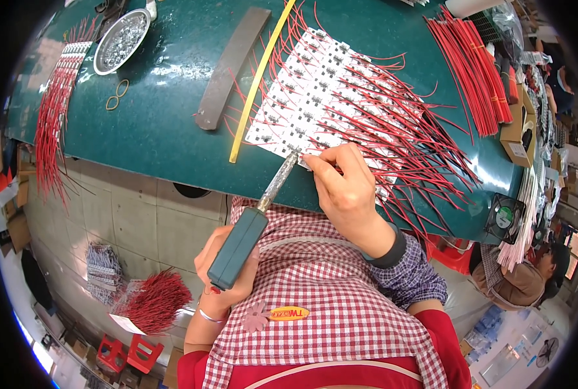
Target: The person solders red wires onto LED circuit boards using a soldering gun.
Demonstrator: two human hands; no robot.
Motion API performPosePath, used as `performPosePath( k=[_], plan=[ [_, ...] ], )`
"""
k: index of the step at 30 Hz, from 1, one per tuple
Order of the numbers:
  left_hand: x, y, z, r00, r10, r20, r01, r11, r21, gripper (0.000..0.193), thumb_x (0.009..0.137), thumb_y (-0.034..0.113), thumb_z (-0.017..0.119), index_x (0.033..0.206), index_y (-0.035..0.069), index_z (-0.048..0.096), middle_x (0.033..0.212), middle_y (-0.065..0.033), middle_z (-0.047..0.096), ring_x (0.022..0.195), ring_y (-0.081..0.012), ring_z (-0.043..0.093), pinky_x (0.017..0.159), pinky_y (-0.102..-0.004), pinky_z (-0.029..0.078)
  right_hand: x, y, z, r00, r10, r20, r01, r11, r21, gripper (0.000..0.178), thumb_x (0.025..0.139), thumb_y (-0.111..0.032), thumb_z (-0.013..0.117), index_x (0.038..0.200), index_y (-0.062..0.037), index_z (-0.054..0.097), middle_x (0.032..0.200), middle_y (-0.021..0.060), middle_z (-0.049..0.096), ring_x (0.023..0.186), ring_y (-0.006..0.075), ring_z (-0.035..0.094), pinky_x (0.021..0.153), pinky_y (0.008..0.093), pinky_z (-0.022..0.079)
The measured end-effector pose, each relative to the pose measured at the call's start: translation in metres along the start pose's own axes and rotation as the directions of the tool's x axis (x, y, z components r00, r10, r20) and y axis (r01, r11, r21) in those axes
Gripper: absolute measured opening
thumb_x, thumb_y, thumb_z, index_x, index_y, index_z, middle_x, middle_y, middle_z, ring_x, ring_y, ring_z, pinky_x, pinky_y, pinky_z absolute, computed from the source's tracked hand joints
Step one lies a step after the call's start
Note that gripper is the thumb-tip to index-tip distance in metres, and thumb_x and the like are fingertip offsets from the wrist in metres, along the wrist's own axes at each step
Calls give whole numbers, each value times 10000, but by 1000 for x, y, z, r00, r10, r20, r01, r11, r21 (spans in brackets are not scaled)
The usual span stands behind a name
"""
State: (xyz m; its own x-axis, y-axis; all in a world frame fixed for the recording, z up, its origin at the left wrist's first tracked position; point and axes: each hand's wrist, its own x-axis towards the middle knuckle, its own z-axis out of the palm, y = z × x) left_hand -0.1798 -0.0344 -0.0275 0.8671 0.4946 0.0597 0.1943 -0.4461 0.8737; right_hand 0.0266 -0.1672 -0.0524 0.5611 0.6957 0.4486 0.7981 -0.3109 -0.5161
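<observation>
My left hand (227, 266) is wrapped round the dark green handle of a soldering iron (240, 243). Its metal barrel slants up and to the right, with the tip at the near edge of a white circuit board panel (300, 111) covered in small black parts. Close to that tip, the fingers of my right hand (347, 185) are pinched together over the panel's near edge. Whatever they hold is too small or hidden to make out. Many red and black wires (405, 139) fan out from the panel's right side, and thinner red ones rise from its left.
Left of the panel lie a yellow strip (258, 87) and a dark flat bar (234, 68). A metal bowl (121, 42), rubber bands (117, 94) and wired boards (58, 110) sit farther left. Red wire bundles (470, 71), a cardboard box (519, 133) and a fan (504, 216) are at right.
</observation>
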Motion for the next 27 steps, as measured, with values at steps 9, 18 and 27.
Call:
performPosePath(
  k=[9,18,27],
  plan=[
    [-26,-18,0,991,-132,17,133,990,-46,206,763,-46,726,967,-59,698,939,-168,691,814,-306,703,692,-338,565,1,0,-3,999,-34,-31,33,999,-42,324,687,76,681,998,-5,722,834,82,610,759,249,583,627,358,487],
    [-10,-9,-1,999,-38,18,38,999,7,198,755,-51,721,951,-56,695,928,-161,684,811,-307,700,685,-335,560,4,-4,-4,997,-71,19,73,992,-107,355,655,67,668,998,-4,727,814,64,632,771,254,578,635,359,496],
    [0,1,0,1000,-8,-8,8,1000,2,192,739,-53,718,930,-48,692,903,-155,670,758,-294,678,647,-330,545,3,-7,-6,995,-69,69,78,988,-135,330,676,14,662,1003,24,706,831,69,599,807,247,573,663,354,500]
  ],
)
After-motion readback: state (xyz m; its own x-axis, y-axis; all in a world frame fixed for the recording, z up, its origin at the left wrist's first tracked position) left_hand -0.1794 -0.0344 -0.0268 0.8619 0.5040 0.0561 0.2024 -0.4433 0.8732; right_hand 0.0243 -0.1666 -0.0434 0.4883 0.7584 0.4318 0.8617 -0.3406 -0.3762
